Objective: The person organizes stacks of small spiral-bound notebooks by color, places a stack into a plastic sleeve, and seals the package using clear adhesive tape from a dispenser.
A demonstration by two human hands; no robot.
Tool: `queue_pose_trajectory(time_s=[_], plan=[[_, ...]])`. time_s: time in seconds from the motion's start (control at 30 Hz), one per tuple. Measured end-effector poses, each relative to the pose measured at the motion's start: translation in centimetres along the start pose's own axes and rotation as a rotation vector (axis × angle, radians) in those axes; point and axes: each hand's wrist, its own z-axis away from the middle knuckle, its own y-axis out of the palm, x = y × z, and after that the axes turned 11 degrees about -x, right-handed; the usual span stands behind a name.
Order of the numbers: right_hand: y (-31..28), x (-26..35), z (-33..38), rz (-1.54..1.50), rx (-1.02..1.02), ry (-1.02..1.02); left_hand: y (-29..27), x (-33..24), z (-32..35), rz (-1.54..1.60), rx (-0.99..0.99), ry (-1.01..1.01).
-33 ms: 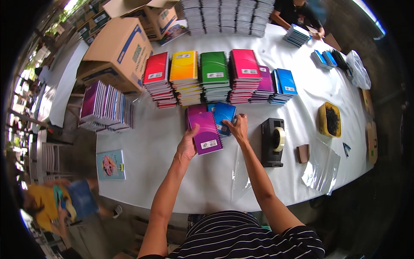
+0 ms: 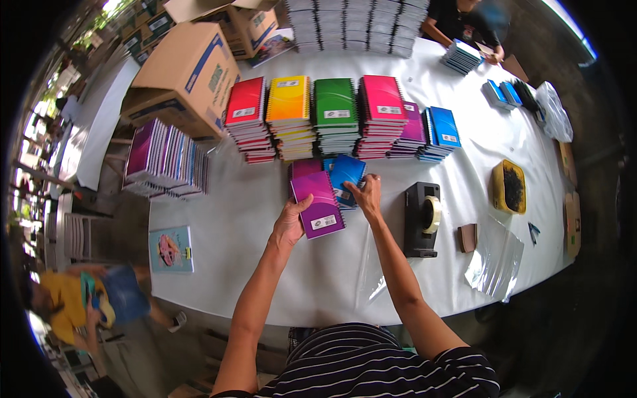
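My left hand [image 2: 289,224] grips the near-left edge of a purple spiral notebook [image 2: 320,204] that lies on the white table [image 2: 232,219]. My right hand [image 2: 367,195] pinches the right edge of a blue spiral notebook [image 2: 346,174] just behind and to the right of it. A second purple notebook [image 2: 304,167] shows beneath both. Directly behind them stands a row of notebook stacks: red [image 2: 245,109], yellow [image 2: 288,99], green [image 2: 335,103], pink [image 2: 382,98], purple [image 2: 414,127] and blue [image 2: 443,127].
A black tape dispenser [image 2: 423,219] stands right of my right hand, with clear plastic sleeves [image 2: 495,262] and a yellow tub [image 2: 509,187] beyond. Cardboard boxes [image 2: 189,69] and a notebook pile [image 2: 166,156] sit at left. Another person [image 2: 464,23] works at the far end; someone in yellow [image 2: 66,312] is lower left.
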Motion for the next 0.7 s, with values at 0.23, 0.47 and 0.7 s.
queue_pose_trajectory(time_s=[0.23,0.47,0.7], plan=[[-8.0,7.5,-3.7,-0.357,0.302,-0.678,-6.0,-0.3,3.9,0.039,-0.061,-0.222],[-6.1,19.9,-0.1,-0.224,1.117,-1.051,-3.2,-0.4,5.6,0.186,0.274,-0.139],[0.6,9.1,3.6,0.057,0.375,-0.728,-5.9,-3.1,8.0,0.2,-0.047,-0.143]])
